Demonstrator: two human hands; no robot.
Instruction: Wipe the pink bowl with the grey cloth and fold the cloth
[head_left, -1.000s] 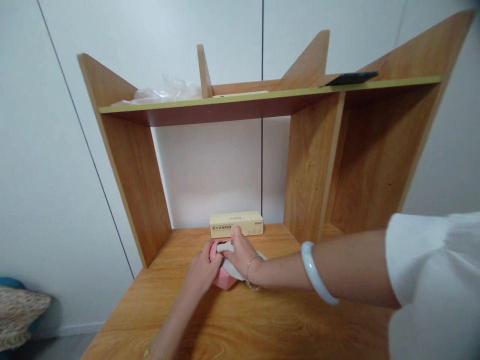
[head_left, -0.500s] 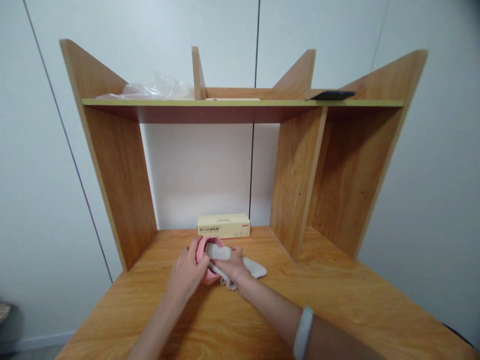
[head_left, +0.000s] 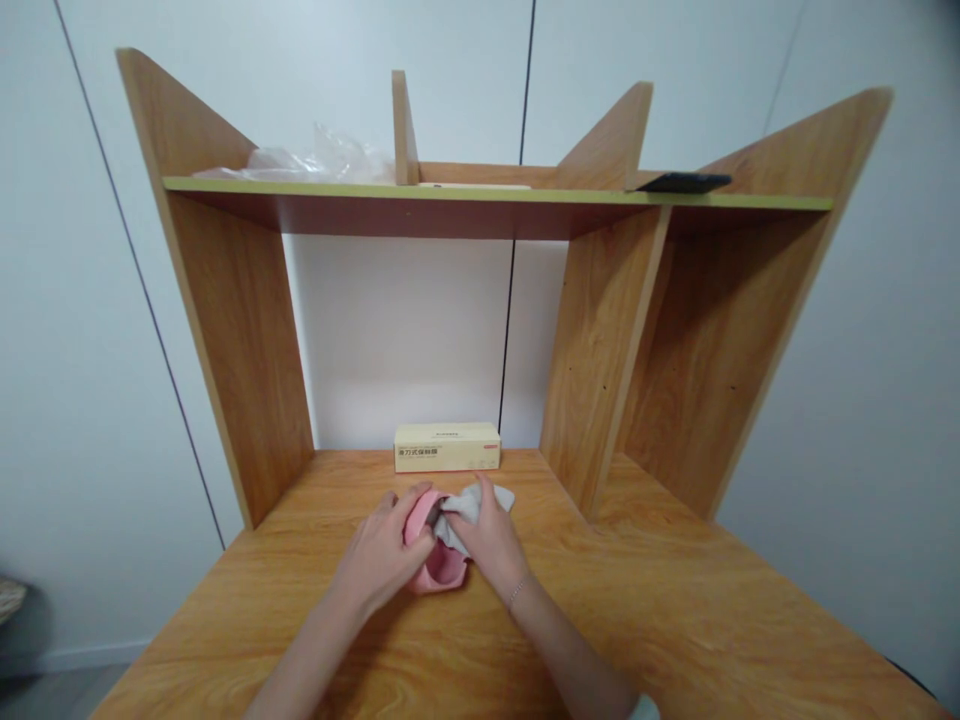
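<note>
The person is wiping a pink cup (head_left: 439, 575) with a grey cloth (head_left: 472, 500), and the work looks mid-way rather than finished. The cup sits just in front of the box (head_left: 447, 447), near it but apart, tipped on its side on the desk (head_left: 675, 620). The left hand (head_left: 382, 560) is wrapped around its left wall in a closed hold. The right hand (head_left: 487, 540), in front of the box and slightly right of its middle, is closed on the cloth and presses it over the cup's upper edge. A loose end of cloth trails toward the box.

As a judgement, the rim is being rubbed at this moment. How much of the cup is already clean cannot be told, since no dirt or wet shows at this size. Neither the cup nor the cloth has been put down.

- One cup, one cloth and one box.
- Two hands, both the person's own, with one thin bracelet (head_left: 516, 592) on the right wrist.
- One shelf (head_left: 450, 192) high above the box.
- One crumpled clear bag (head_left: 315, 162) on the shelf, up and left of the box.
- One flat dark slab (head_left: 684, 182) on the shelf, up and right of the box (perhaps a phone, too small to be sure).
</note>
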